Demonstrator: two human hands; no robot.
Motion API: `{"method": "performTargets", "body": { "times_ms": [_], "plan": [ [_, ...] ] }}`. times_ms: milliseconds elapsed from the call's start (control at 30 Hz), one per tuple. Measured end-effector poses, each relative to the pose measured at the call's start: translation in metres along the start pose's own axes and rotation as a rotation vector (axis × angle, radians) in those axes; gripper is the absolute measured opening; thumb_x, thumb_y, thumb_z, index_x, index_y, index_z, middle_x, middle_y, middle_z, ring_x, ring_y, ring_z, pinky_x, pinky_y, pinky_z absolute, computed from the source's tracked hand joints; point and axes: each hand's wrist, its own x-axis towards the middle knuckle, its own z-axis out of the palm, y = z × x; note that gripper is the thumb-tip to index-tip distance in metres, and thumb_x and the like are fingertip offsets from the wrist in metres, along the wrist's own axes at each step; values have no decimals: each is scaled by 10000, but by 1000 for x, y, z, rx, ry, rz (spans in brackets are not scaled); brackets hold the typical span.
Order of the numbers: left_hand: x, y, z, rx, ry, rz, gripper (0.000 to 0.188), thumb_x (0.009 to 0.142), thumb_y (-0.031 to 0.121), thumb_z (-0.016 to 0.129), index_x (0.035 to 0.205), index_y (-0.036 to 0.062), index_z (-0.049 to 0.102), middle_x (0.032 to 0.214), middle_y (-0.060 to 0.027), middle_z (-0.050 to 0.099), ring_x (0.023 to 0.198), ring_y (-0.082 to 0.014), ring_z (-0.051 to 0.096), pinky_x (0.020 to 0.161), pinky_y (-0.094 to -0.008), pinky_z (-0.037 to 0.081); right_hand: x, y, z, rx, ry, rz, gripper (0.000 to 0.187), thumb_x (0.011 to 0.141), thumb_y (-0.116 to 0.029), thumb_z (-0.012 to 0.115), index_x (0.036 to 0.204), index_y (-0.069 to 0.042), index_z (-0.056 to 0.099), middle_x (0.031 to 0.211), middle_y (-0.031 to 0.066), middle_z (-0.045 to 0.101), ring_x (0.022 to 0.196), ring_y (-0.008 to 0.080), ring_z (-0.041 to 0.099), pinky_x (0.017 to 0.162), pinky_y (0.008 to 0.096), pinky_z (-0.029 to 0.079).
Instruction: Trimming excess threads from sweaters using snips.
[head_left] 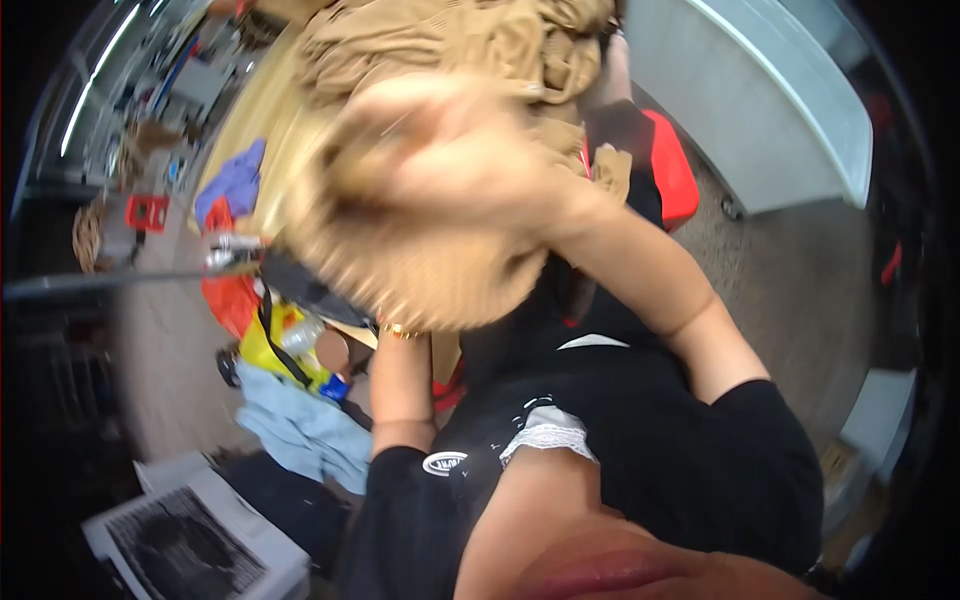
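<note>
A tan ribbed knit piece (430, 285) hangs in front of me, blurred by motion. Across its upper part lies my right hand (450, 150), raised and smeared, so its finger grip does not show clearly. My left forearm (402, 390) reaches up from below to the lower edge of the knit, with a gold bracelet (402, 331) at the wrist. The knit hides my left hand and its fingers. Beyond my right hand, a heap of similar tan knitwear (450, 45) covers the far part of the pale yellow table (272, 110).
Purple cloth (235, 182) lies at the table's left edge. A yellow bag (262, 345) and light blue cloth (300, 425) are at my left. To the right stand a red stool (677, 170) and a large white bin-like container (760, 100). Another person's bare limb (619, 68) shows beside the heap.
</note>
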Motion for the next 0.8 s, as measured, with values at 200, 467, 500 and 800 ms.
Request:
{"method": "performTargets", "body": {
  "times_ms": [200,467,500,800],
  "plan": [
    [-7,-23,55,-140,-188,211,703,771,114,742,1376,-30,415,1346,-161,520,1215,-242,518,1035,-342,424,-20,-60,-96,-244,317,-53,277,1036,-237,471,1143,-2,572,1035,58,668,731,60,632,623,181,550],
    [70,-17,-25,-392,312,75,556,1004,494,378,1322,55,506,1259,-111,594,1122,-229,603,954,-359,513,-121,-119,-195,-308,729,163,451,1033,-284,490,1358,29,496,1109,133,664,470,20,328,396,154,250],
    [74,-13,-17,-399,294,67,556,1004,494,378,1322,55,506,1259,-111,594,1122,-229,603,954,-359,513,-145,-123,-208,-313,781,190,426,1035,-270,488,1342,24,515,1096,117,669,473,18,341,390,156,243],
    [221,-112,-225,-380,603,-389,293,903,212,590,1130,36,653,1115,-109,700,1077,-295,652,984,-473,497,-293,-90,-255,-322,1184,460,371,1025,-253,513,1291,1,563,917,27,661,459,3,381,352,147,250]
  ]
}}
